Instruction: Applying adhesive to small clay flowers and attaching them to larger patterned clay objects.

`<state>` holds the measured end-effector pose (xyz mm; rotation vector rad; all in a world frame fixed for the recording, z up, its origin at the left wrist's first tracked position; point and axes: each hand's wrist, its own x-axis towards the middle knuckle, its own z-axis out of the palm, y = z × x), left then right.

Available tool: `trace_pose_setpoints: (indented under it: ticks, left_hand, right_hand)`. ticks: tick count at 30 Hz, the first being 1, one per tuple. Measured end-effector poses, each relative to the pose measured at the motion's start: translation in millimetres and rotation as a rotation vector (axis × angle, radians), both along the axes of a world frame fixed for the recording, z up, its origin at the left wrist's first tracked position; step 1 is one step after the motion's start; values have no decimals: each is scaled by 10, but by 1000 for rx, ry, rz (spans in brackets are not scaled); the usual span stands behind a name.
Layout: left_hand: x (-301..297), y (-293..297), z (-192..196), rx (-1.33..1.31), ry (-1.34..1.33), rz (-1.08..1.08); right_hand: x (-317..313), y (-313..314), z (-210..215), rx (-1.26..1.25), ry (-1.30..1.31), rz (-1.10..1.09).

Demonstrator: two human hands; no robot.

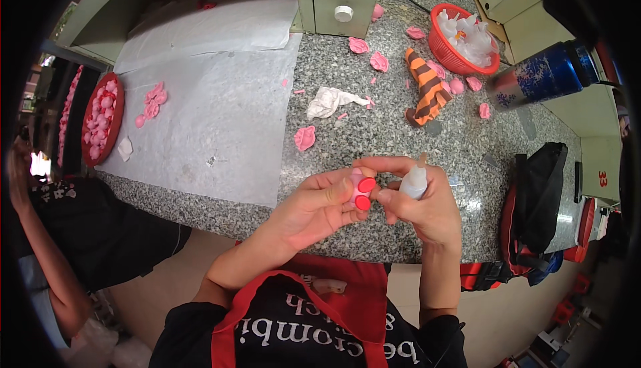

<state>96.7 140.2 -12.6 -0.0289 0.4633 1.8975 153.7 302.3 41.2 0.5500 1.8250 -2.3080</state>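
In front of my chest, just over the near edge of the speckled stone worktop [260, 224], my left hand [310, 211] pinches a small pink molded piece with two red oval discs [366, 185] facing up. My right hand [437, 211] is closed around a small whitish squeeze bottle [414, 182] with a narrow tip pointing away from me. Its thumb and forefinger reach to the pink piece's right side; whether they touch it is hard to tell. Beyond my hands lie a crumpled white tissue [327, 103] and a pink flat piece [304, 138].
White paper sheets [214, 121] cover the left side, near a red basket [117, 124] of pink pieces. An orange-and-brown striped piece [427, 84], a red basket of small bottles [444, 51] and a blue tumbler [544, 74] stand right. A green-buttoned metal machine [327, 7] rises behind; a person [60, 268] sits left.
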Motion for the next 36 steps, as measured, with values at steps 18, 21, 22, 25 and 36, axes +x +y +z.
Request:
trace_pose_setpoints:
  ticks: [18, 21, 22, 25, 36]
  left_hand:
    - [-143, -213, 9, -82, 53, -96]
    - [-88, -165, 26, -151, 108, -69]
    - [-81, -171, 36, -203, 135, -43]
    - [-145, -212, 108, -165, 59, -77]
    - [-113, -198, 186, -325, 258, -3]
  right_hand:
    - [12, -180, -88, 69, 45, 37]
    - [39, -45, -148, -76, -45, 101]
    - [34, -59, -145, -70, -49, 102]
    - [15, -106, -126, -61, -43, 71]
    - [-10, -132, -159, -94, -56, 66]
